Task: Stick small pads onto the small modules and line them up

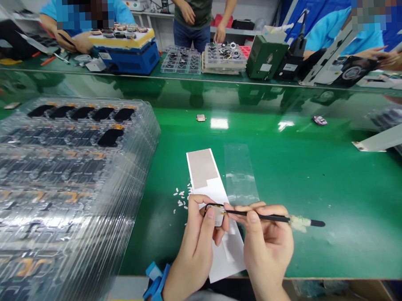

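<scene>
My left hand (196,246) pinches a small rectangular electronic part (214,215) with a dark rim and tan face. My right hand (267,249) grips a thin black stick (257,217), its tip touching that part. A wad of white cotton (299,223) is wound near the stick's far end. Both hands hover over a white paper strip (223,251) carrying a beige pad (202,168). Beside it lies a clear film strip (240,173). White crumbs (180,201) are scattered left of the paper. A blue strap (156,285) circles my left wrist.
Stacks of clear plastic trays (65,183) holding dark parts fill the left of the green bench (323,198). A small part (201,118) and a pink item (320,120) lie farther off. Beyond a metal rail, co-workers (88,18) sit among machines and parts trays (223,56).
</scene>
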A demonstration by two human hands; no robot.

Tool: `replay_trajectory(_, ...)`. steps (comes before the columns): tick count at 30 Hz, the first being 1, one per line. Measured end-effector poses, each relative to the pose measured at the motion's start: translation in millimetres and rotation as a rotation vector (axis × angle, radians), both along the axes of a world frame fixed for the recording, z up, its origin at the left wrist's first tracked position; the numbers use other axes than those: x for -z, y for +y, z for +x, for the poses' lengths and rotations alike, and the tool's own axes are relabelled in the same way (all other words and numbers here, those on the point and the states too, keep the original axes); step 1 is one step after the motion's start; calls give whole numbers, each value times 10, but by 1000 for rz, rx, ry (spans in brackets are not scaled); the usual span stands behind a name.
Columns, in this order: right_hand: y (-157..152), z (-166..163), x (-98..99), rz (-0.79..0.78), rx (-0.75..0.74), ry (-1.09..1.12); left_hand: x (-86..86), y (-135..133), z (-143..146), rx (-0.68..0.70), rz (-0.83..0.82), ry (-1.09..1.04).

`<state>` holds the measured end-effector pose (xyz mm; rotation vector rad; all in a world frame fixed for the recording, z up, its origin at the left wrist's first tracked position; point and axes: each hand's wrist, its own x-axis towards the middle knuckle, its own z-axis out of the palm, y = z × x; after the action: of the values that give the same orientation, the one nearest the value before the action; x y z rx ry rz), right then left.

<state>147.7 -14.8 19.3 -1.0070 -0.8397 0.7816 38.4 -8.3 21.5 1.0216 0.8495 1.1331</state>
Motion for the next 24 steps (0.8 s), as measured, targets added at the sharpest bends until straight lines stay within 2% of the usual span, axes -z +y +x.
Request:
replay_trajectory(3, -8, -1, 0, 1, 3, -1, 6, -1, 11, -21, 6, -18)
replay_trajectory(9, -17, -26, -4, 29, -18, -1, 6, 51, 35, -56, -95, -61)
replay_trajectory(13, -50, 110, -40, 23, 50, 11, 16, 77, 13, -84, -78, 38)
replay_trajectory(16, -134, 353, -32, -73, 79, -62, 11, 55, -22, 36, -51, 163)
replay_trajectory(20, -316, 672, 60, -268, -22, -228, -16, 27, -45, 265, 89, 418)
replay_trajectory(24, -415, 754, 139, -335, -68, -316, -31, 42, -22, 390, 213, 662)
